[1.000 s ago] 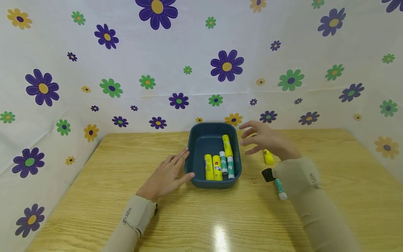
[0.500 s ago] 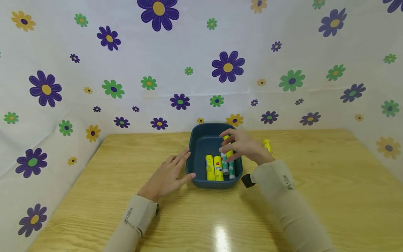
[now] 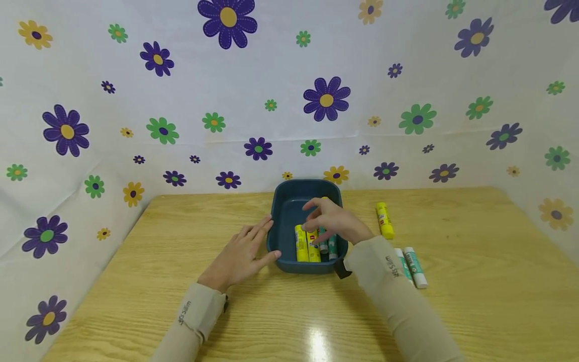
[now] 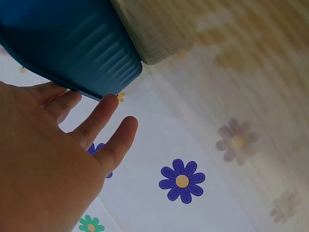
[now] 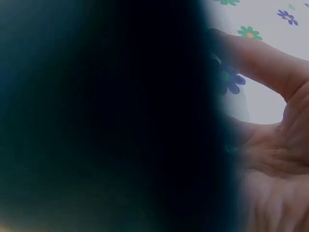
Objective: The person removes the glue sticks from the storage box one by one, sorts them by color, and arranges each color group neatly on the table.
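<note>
A dark blue bin [image 3: 284,211] stands on the table with several glue sticks in it. Two yellow glue sticks [image 3: 301,246] lie side by side toward its near end, with green-and-white glue sticks [image 3: 332,247] to their right; another yellow one is mostly hidden by my right hand. My left hand [image 3: 237,257] rests at the bin's left side, fingers extended and fingertips at the wall [image 4: 87,53] in the left wrist view. My right hand [image 3: 333,222] reaches over the bin, fingers spread and bent above the yellow sticks. A dark blur covers most of the right wrist view beside the hand [image 5: 289,111].
Right of the bin, a yellow glue stick [image 3: 385,220] lies on the wooden table [image 3: 190,216]. Two green-and-white glue sticks [image 3: 415,267] lie closer, one partly behind the right sleeve [image 3: 384,271]. A flower-patterned cloth [image 3: 253,110] hangs behind the table.
My right hand has moved left from beside the bin to over the glue sticks inside. The glue sticks right of the bin show more fully now. My left hand has stayed in place.
</note>
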The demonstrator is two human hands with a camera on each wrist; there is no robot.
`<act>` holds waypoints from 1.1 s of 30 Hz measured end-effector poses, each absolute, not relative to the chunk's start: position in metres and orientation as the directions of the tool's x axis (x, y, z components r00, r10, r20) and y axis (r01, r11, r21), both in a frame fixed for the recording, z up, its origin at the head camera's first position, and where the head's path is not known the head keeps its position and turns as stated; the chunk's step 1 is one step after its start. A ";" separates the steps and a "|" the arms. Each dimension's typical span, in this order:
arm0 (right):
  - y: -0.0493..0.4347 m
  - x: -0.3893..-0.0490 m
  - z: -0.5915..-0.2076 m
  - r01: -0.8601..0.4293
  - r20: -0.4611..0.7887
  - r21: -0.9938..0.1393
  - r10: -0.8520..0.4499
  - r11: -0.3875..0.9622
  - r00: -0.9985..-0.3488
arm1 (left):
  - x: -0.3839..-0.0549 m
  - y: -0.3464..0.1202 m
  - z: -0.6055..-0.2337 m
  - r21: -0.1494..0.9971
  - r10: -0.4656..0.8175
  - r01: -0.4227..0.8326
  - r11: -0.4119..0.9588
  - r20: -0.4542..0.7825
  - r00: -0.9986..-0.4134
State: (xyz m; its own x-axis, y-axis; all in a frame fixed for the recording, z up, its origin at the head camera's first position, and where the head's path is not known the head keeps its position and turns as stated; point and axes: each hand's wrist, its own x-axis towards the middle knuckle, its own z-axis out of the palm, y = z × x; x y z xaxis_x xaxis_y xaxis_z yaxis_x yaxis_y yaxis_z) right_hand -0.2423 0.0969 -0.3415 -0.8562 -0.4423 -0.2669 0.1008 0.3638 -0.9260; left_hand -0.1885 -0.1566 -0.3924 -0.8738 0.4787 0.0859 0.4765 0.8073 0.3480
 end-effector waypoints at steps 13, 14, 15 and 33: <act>0.082 -0.240 -0.345 0.103 -0.320 -0.891 -0.448 0.443 -0.835 | -0.190 -0.158 -0.394 0.344 0.487 0.486 0.803 0.092 -0.869; 0.080 -0.240 -0.345 0.101 -0.321 -0.888 -0.449 0.448 -0.834 | -0.190 -0.158 -0.394 0.345 0.487 0.487 0.802 0.092 -0.868; 0.078 -0.239 -0.345 0.099 -0.323 -0.886 -0.450 0.453 -0.833 | -0.190 -0.158 -0.394 0.345 0.489 0.488 0.801 0.093 -0.867; 0.045 -0.230 -0.362 0.098 -0.319 -0.894 -0.468 0.438 -0.824 | -0.189 -0.158 -0.393 0.334 0.496 0.493 0.803 0.083 -0.864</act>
State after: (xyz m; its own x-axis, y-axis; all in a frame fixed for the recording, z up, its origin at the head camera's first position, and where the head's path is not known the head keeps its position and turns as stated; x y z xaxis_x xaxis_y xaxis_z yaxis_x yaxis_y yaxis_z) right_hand -0.2297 0.0452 -0.3620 -0.8244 -0.4676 -0.3191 0.0976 0.4378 -0.8938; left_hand -0.1894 -0.1583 -0.3932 -0.8643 0.4961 0.0833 0.4932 0.8031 0.3342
